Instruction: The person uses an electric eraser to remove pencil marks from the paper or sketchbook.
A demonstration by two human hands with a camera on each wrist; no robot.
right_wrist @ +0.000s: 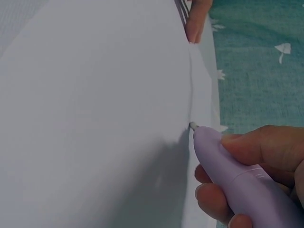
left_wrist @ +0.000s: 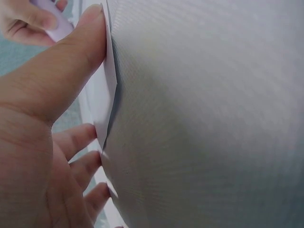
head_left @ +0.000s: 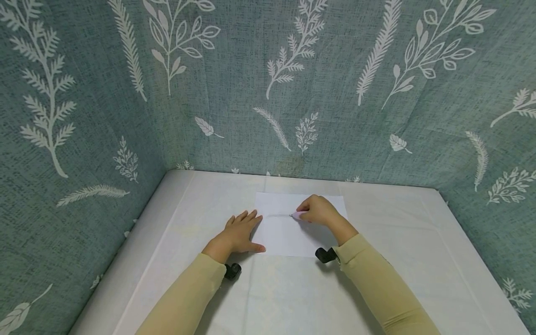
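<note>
A white sheet of paper (head_left: pixel 278 237) lies on the white-covered table. My left hand (head_left: pixel 239 235) rests at its left edge with fingers spread, thumb and fingertips on the paper's edge. In the left wrist view, a paper corner (left_wrist: pixel 110 90) stands slightly raised between thumb and fingers. My right hand (head_left: pixel 319 211) grips a thick lilac pen-shaped tool (right_wrist: pixel 237 178) with a small metal tip. That tip touches the paper at the end of a thin line (head_left: pixel 276 215) running toward the left hand. The exact kind of tool cannot be told.
The white table cover (head_left: pixel 389 260) extends around the paper. Green fabric with white leaf prints (head_left: pixel 234 93) hangs behind the table and along both sides. Black wrist cameras (head_left: pixel 325 255) stick out below the sleeves, close over the table.
</note>
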